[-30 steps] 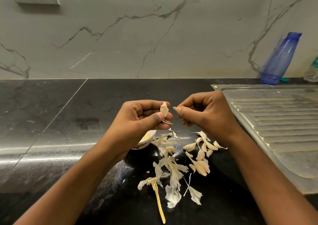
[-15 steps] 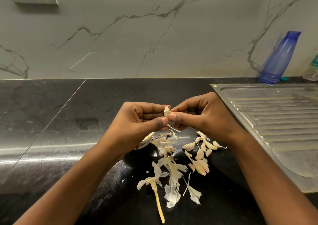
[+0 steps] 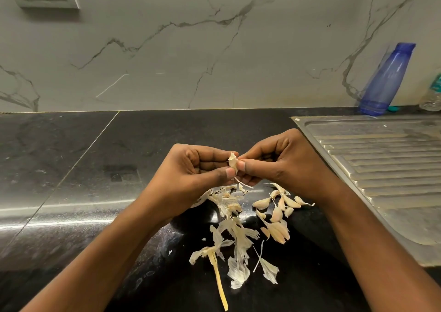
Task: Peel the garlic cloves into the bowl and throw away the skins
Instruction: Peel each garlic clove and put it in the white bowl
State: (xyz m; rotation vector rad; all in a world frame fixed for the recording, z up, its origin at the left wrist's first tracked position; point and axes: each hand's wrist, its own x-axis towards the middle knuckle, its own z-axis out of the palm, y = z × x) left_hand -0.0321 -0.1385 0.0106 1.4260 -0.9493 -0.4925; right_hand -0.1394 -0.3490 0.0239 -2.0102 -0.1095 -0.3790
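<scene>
Mostly hidden bowl [image 3: 199, 200] behind left hand [image 3: 195, 172]

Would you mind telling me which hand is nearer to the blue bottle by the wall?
The right. The right hand is down and left of the blue bottle; the left hand is farther left, beyond the garlic clove both hands pinch.

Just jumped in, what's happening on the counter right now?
A person is peeling a garlic clove: the left hand pinches it while the right hand picks at its skin with the thumb. Loose skins lie on the black counter below the hands, not yet cleared away, with unpeeled cloves just to their right.
</scene>
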